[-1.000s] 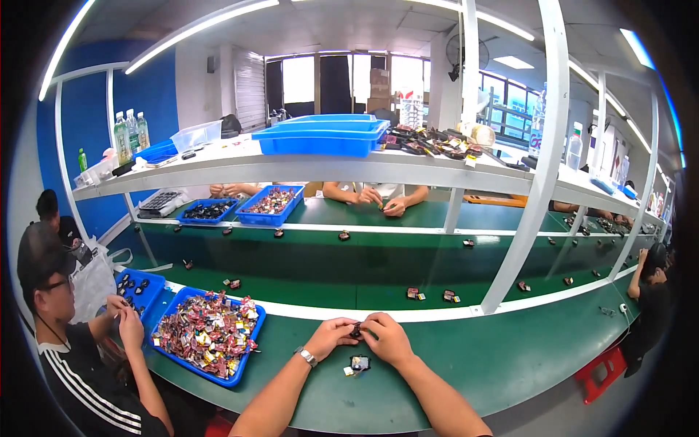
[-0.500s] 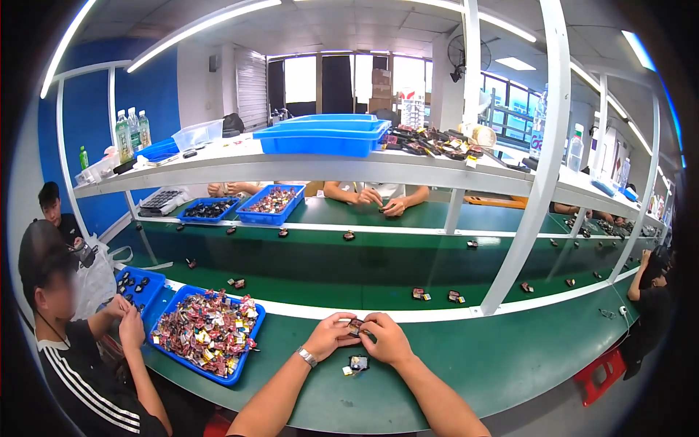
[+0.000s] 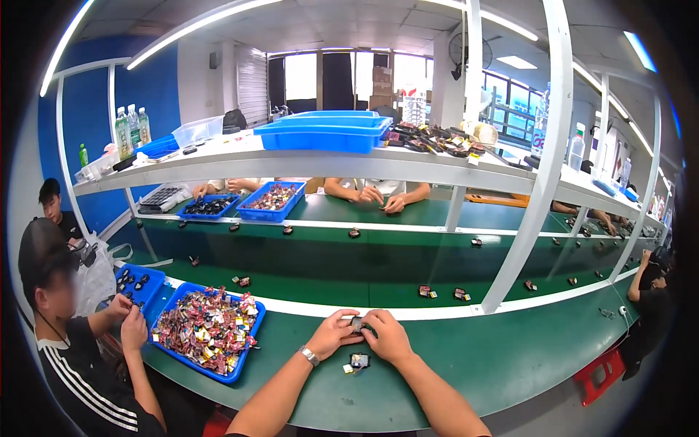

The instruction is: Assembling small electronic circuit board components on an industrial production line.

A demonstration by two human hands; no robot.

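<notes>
Over the green bench, my left hand [image 3: 331, 338] and my right hand [image 3: 387, 336] are closed from both sides on a small dark electronic module [image 3: 357, 325]. Its upper face looks greyish, and fingers cover much of it. A metal-banded watch [image 3: 309, 356] is on my left wrist. Just below my hands, a second small module [image 3: 359, 360], black-edged and grey with a pale yellow tab, lies on the bench top. To the left of my left forearm stands a blue tray [image 3: 234, 373] heaped with small red, white and yellow parts.
A conveyor belt [image 3: 328, 266] with scattered modules runs beyond a white rail [image 3: 291, 309]. White posts [image 3: 528, 182] carry an overhead shelf [image 3: 349, 169] with blue trays [image 3: 320, 135]. A co-worker [image 3: 80, 349] sits close at left, near a smaller blue tray [image 3: 149, 295]. Others work opposite.
The module between my fingers has turned, showing a greyer face where it looked reddish. Modules on the belt have shifted slightly right. Far left, a hand opposite now reaches over a blue tray.
</notes>
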